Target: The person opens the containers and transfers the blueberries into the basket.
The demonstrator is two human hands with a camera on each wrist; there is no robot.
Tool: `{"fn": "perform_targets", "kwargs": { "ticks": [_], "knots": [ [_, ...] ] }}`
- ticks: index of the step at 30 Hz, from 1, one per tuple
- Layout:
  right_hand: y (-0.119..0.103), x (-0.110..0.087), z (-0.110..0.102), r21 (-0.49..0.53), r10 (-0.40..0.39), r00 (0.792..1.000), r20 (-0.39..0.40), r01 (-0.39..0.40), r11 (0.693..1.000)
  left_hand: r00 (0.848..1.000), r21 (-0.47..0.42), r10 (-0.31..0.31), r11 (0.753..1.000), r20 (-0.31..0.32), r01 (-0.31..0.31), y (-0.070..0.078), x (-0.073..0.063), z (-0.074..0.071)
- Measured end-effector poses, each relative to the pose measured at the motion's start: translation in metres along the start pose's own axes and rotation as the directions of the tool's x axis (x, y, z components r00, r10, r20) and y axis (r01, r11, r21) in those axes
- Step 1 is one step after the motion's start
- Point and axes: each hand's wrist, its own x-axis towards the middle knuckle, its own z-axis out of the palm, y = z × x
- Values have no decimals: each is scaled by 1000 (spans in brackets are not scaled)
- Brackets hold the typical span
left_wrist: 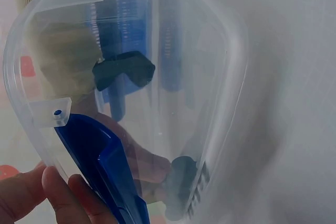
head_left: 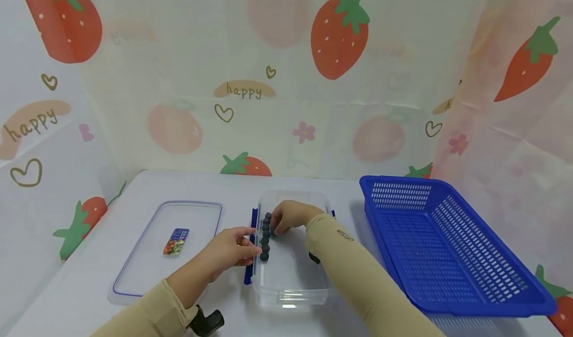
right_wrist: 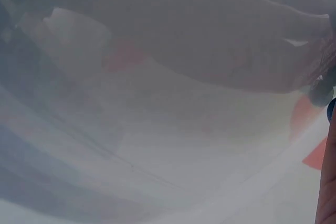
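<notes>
A clear plastic box with blue side clips stands on the white table. Inside it, small dark balls form a row along the left wall. My right hand reaches into the box, pinching a dark ball beside the row; its fingertips partly hide it. At the left rim, my left hand holds the box edge near the blue clip. In the left wrist view, its fingers touch the rim by the blue clip. The right wrist view is mostly blurred plastic, with a dark ball at the right.
Left of the box lies a clear lid with a purple-blue seal and a colourful label. A large blue plastic basket stands on the right. Behind the table hangs a strawberry-patterned cloth.
</notes>
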Motion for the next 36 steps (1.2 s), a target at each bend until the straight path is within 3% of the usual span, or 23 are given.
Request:
{"fn": "perform_targets", "kwargs": {
  "ticks": [6,13,25,31,36],
  "knots": [
    [1,-1,-1,2,-11,999,44,11,1000,1000,4,3,1000,-2,-3,0,0,0],
    [5,-3,-5,101,-31,994,104,21,995,1000,2,-1,1000,-4,1,0,0,1],
    [3,-10,-25,312,-150,988,31,133,941,1000,11,-16,1000,0,16,2,0,1],
    [-4,-18,-33,343,-212,977,5,197,918,1000,19,-22,1000,4,22,3,0,0],
    [-11,-31,-43,310,-243,970,-5,232,922,1000,26,-26,999,3,26,6,-2,0]
  ]
}}
